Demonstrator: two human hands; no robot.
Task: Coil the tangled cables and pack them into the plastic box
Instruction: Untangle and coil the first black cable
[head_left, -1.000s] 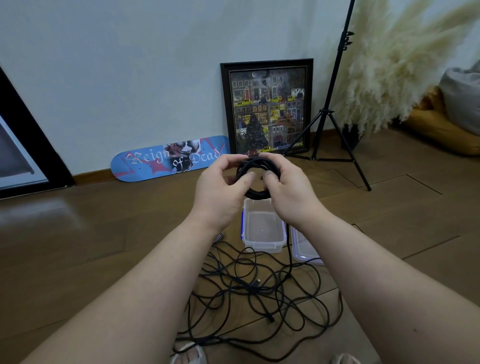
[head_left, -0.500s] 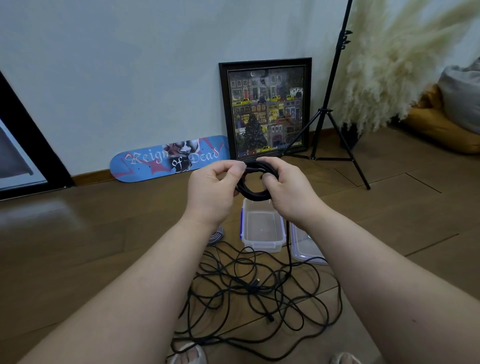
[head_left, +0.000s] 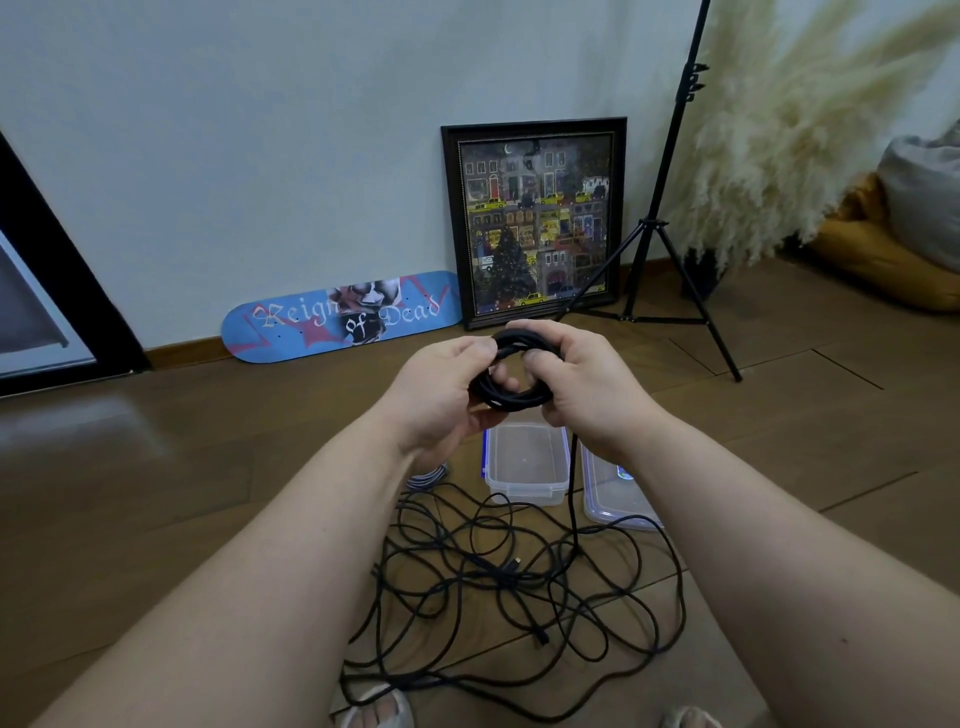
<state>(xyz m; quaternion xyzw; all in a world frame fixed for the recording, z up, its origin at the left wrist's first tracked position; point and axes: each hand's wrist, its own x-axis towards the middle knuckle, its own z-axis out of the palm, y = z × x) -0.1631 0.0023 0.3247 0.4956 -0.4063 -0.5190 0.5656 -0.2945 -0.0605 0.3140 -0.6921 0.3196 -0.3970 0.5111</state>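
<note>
Black cable coil (head_left: 511, 384), tightly looped, gripped by left hand (head_left: 441, 395) and right hand (head_left: 582, 384).

Two hands, the left (head_left: 441, 395) and the right (head_left: 582, 384), are in view, with one black coil (head_left: 511, 397) between them. Just below the hands stands one clear box (head_left: 524, 465), and one lid (head_left: 613, 493) lies right of it. One tangle of cables (head_left: 509, 582) lies below them; how many cables it holds cannot be told. Beyond the hands are one skateboard deck (head_left: 343, 317), one framed picture (head_left: 535, 223) and one tripod (head_left: 670, 208).
</note>
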